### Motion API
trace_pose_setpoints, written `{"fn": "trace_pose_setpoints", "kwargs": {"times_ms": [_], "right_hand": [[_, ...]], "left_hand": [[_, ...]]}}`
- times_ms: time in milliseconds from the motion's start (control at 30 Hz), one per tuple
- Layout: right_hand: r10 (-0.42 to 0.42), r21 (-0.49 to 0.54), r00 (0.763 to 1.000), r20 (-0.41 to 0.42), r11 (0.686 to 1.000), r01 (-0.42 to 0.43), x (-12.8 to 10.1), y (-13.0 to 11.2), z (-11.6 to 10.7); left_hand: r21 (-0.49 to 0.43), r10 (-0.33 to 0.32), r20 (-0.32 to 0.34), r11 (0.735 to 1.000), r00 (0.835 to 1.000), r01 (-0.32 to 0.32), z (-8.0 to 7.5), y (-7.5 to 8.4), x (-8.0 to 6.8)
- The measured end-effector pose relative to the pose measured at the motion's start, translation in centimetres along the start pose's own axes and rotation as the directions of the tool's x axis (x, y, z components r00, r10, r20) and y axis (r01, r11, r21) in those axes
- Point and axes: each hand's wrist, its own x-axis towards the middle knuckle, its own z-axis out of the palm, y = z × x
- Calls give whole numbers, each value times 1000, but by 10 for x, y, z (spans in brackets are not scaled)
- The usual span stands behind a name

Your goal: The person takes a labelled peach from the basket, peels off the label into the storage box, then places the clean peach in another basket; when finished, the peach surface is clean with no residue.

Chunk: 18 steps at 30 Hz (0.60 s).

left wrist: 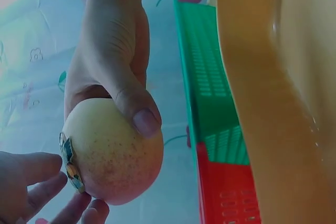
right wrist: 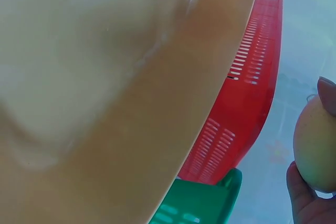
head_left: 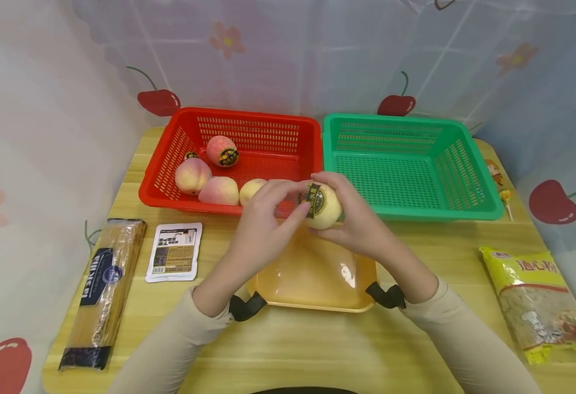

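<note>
A pale yellow and pink peach (head_left: 328, 210) with a black and gold label (head_left: 317, 198) is held up over the orange tray (head_left: 312, 279). My right hand (head_left: 354, 219) grips the peach from the right, its thumb (left wrist: 144, 121) across the skin in the left wrist view. From the other side my left hand (head_left: 263, 227) has thumb and fingertips at the label's edge; they seem to pinch it, though the contact is partly hidden. The right wrist view catches only part of the peach (right wrist: 317, 148) at its right edge.
Several peaches (head_left: 219, 191), some with labels, lie in the red basket (head_left: 263, 114). A green basket (head_left: 386, 169) adjoins it. Noodles in a long pack (head_left: 105, 290) and a white packet (head_left: 174, 251) lie left. A yellow pasta bag (head_left: 539, 301) and a lollipop (head_left: 506, 197) lie right.
</note>
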Motion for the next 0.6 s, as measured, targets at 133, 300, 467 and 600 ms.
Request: {"fn": "trace_pose_setpoints", "kwargs": {"times_ms": [133,300,467,600], "right_hand": [[-1,-28,1000,11,1000,1,0,0,-2],[-4,-81,1000,23,997,6,-1,-1,-4],[-12,-144,999,30,989,17,-2,0,-6],[-15,-184,999,36,983,22,-4,1,-7]], "left_hand": [[-38,-34,-9,999,999,33,3,2,2],[-67,-85,5,994,996,85,3,4,4],[-103,-144,38,984,989,147,3,7,6],[-117,-185,55,975,981,190,4,8,7]]}}
